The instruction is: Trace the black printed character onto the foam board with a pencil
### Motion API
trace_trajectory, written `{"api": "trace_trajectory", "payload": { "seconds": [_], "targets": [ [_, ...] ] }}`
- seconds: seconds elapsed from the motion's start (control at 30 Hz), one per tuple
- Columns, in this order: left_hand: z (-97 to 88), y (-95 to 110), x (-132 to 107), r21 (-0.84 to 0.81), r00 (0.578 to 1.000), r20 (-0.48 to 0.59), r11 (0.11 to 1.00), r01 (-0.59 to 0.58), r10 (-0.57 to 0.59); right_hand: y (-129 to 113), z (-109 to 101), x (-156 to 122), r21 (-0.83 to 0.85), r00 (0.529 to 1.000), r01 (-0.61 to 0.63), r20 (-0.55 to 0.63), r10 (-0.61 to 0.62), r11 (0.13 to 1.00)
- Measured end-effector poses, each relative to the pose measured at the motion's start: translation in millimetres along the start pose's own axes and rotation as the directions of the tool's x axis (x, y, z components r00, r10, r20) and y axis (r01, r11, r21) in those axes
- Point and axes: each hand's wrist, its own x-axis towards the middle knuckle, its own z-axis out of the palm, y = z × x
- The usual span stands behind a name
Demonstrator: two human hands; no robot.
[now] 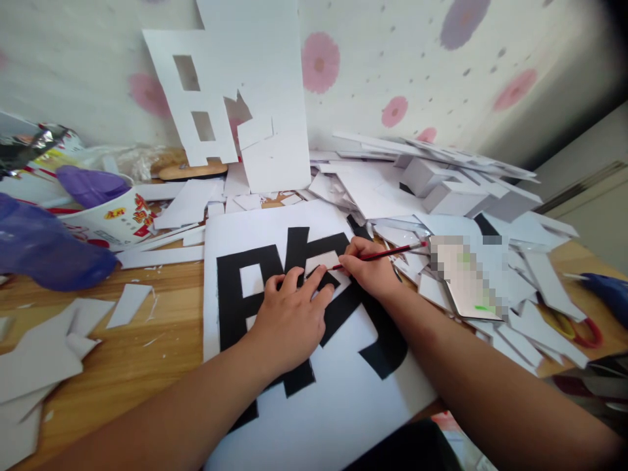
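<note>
Head view: right hand [371, 269] pinches 1 red-black pencil [390, 253], tip toward left edge of white board [275, 441], axis near-parallel to far edge; left hand [292, 318] spread on 1 black character [336, 320].

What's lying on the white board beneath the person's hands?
On the white board is a bold black character. The left hand rests over it; the right hand holds a pencil. Whatever is directly beneath the hands is covered.

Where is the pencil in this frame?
In the head view, the red-and-black pencil is just right of centre, held in the right hand, its tip at the black shape, close to the left hand.
</note>
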Motion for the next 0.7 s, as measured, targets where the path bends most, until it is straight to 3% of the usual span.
{"api": "trace_trajectory", "payload": {
  "seconds": [0.23, 0.7],
  "targets": [
    [0.4, 0.1, 0.3, 0.014, 1.000, -0.006, 1.000, -0.001, 0.001, -0.9, -2.5, 0.8, 0.068, 1.000, 0.009, 0.004, -0.010, 0.998],
    [1.2, 0.0, 0.9, 0.005, 1.000, -0.009, 1.000, 0.005, -0.005, -5.9, -4.3, 0.2, 0.284, 0.996, -0.094, 0.040, 0.086, 0.954]
  ]
}}
